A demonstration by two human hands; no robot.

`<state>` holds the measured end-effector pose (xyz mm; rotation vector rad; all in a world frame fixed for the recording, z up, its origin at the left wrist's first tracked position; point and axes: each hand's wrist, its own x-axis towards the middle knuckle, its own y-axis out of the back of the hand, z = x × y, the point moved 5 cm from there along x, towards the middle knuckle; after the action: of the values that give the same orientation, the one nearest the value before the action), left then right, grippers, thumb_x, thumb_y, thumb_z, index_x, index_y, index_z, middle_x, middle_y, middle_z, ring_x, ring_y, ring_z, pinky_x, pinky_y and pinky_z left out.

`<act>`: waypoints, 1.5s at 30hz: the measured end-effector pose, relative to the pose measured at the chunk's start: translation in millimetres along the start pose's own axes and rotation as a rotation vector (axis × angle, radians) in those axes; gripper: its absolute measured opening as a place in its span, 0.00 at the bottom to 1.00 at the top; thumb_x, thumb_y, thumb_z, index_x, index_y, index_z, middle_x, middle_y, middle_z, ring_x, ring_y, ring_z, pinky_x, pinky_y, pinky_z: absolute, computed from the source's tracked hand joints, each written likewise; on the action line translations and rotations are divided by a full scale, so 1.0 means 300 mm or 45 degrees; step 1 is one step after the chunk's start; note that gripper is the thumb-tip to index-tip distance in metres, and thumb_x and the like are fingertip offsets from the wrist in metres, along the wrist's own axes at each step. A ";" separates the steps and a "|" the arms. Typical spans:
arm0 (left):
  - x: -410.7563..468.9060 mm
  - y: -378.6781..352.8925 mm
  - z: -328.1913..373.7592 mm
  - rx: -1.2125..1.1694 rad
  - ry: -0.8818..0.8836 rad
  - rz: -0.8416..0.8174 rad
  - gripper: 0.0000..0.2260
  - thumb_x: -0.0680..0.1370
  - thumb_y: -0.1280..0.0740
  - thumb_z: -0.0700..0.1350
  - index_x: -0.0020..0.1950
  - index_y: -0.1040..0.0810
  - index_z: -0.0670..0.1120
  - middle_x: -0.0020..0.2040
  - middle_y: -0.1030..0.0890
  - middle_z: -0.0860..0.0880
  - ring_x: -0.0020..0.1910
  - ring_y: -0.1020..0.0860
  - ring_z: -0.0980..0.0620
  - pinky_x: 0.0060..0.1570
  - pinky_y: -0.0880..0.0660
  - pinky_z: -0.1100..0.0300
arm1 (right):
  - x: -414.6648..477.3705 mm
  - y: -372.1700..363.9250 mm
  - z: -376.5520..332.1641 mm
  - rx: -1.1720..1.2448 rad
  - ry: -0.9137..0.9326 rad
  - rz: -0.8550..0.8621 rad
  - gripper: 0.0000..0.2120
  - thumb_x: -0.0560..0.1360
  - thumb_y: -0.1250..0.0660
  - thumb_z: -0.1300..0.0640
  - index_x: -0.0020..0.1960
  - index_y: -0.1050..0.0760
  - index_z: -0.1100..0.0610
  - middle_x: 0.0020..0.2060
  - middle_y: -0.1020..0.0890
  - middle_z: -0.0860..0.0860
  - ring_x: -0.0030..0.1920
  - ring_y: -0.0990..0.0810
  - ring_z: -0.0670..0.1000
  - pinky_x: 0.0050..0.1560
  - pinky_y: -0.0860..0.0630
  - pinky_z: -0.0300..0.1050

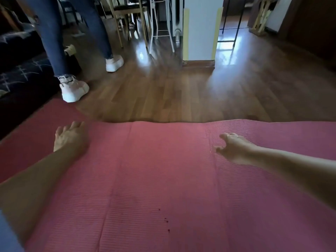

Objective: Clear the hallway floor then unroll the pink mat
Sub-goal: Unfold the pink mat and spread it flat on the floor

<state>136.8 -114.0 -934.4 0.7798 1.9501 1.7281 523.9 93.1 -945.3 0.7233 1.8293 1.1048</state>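
Note:
The pink ribbed mat (163,170) lies spread flat over the wooden floor and fills the lower half of the head view. Its far edge runs across the middle of the frame. My left hand (71,137) rests palm down on the mat near the far left corner, fingers straight. My right hand (234,148) reaches over the right part of the mat with fingers spread and loose, holding nothing; whether it touches the mat is unclear.
A person in jeans and white sneakers (74,89) stands at the mat's far left corner, beside a dark sofa (20,73). Beyond the bare wooden floor (181,91) are a white pillar (200,33), chairs (131,20) and a white rack (161,30).

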 end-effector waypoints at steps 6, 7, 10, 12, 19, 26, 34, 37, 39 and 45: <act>-0.079 0.017 0.317 -0.140 -0.135 -0.070 0.24 0.78 0.38 0.47 0.73 0.38 0.44 0.70 0.33 0.40 0.68 0.34 0.39 0.70 0.41 0.47 | -0.007 -0.001 0.036 -0.010 0.032 0.022 0.28 0.79 0.42 0.46 0.74 0.41 0.59 0.71 0.34 0.57 0.71 0.37 0.58 0.70 0.37 0.51; -0.096 0.009 0.378 -0.161 -0.163 -0.089 0.25 0.78 0.38 0.47 0.73 0.39 0.44 0.71 0.34 0.40 0.69 0.34 0.39 0.70 0.41 0.47 | -0.012 0.000 0.060 -0.011 0.035 0.025 0.28 0.79 0.42 0.46 0.74 0.41 0.59 0.71 0.35 0.56 0.72 0.37 0.58 0.71 0.37 0.51; -0.160 -0.016 0.575 -0.163 -0.299 -0.155 0.27 0.78 0.38 0.48 0.75 0.42 0.45 0.73 0.36 0.41 0.70 0.35 0.39 0.70 0.40 0.47 | -0.028 0.002 0.152 -0.030 0.038 0.020 0.30 0.78 0.40 0.45 0.75 0.42 0.57 0.73 0.37 0.55 0.73 0.39 0.58 0.71 0.37 0.55; -0.198 -0.046 0.696 -0.098 -0.378 -0.206 0.27 0.79 0.39 0.50 0.75 0.42 0.44 0.74 0.37 0.42 0.70 0.36 0.40 0.70 0.39 0.47 | -0.032 -0.010 0.228 -0.092 0.053 -0.013 0.32 0.77 0.39 0.44 0.76 0.43 0.56 0.74 0.39 0.54 0.74 0.42 0.58 0.72 0.39 0.56; -0.432 -0.234 1.036 0.015 -0.596 -0.467 0.33 0.79 0.40 0.53 0.78 0.53 0.47 0.76 0.39 0.44 0.71 0.34 0.40 0.70 0.37 0.46 | -0.043 -0.183 0.585 -0.287 0.029 -0.225 0.40 0.75 0.37 0.41 0.78 0.52 0.54 0.78 0.52 0.53 0.77 0.54 0.58 0.74 0.44 0.59; -0.597 -0.443 1.075 0.176 -0.644 -0.637 0.38 0.78 0.40 0.56 0.77 0.64 0.51 0.76 0.38 0.46 0.71 0.34 0.42 0.70 0.38 0.43 | -0.020 -0.398 0.767 -0.329 0.037 -0.392 0.41 0.76 0.37 0.42 0.78 0.57 0.52 0.78 0.56 0.53 0.77 0.58 0.58 0.75 0.47 0.60; -0.689 -0.600 1.039 -0.085 -0.512 -0.809 0.39 0.78 0.37 0.53 0.77 0.62 0.48 0.78 0.45 0.43 0.75 0.40 0.43 0.71 0.39 0.50 | 0.006 -0.572 0.772 -0.400 0.202 -0.531 0.49 0.70 0.32 0.38 0.78 0.59 0.48 0.78 0.59 0.53 0.77 0.61 0.60 0.72 0.49 0.64; -0.728 -0.664 1.021 -0.117 -0.455 -0.916 0.42 0.77 0.35 0.54 0.77 0.65 0.49 0.78 0.51 0.42 0.77 0.47 0.42 0.73 0.43 0.48 | -0.018 -0.656 0.785 -0.458 0.276 -0.641 0.54 0.67 0.30 0.37 0.77 0.64 0.47 0.76 0.66 0.52 0.76 0.65 0.62 0.70 0.52 0.69; -0.742 -0.694 1.025 -0.108 -0.454 -0.932 0.45 0.75 0.33 0.55 0.77 0.65 0.50 0.78 0.54 0.40 0.77 0.51 0.39 0.74 0.44 0.47 | -0.022 -0.688 0.807 -0.447 0.285 -0.685 0.55 0.67 0.30 0.37 0.76 0.68 0.47 0.75 0.70 0.51 0.75 0.69 0.62 0.68 0.52 0.73; -0.718 -0.704 1.064 -0.162 -0.451 -0.894 0.47 0.74 0.31 0.54 0.76 0.66 0.50 0.77 0.55 0.36 0.77 0.54 0.36 0.75 0.51 0.48 | 0.012 -0.708 0.841 -0.412 0.274 -0.686 0.55 0.68 0.30 0.39 0.75 0.70 0.44 0.73 0.73 0.48 0.73 0.72 0.61 0.64 0.54 0.78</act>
<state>476.2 -28.9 -1200.0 0.2682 1.5845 1.1779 735.7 103.3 -1198.0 -0.0845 1.8071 1.0979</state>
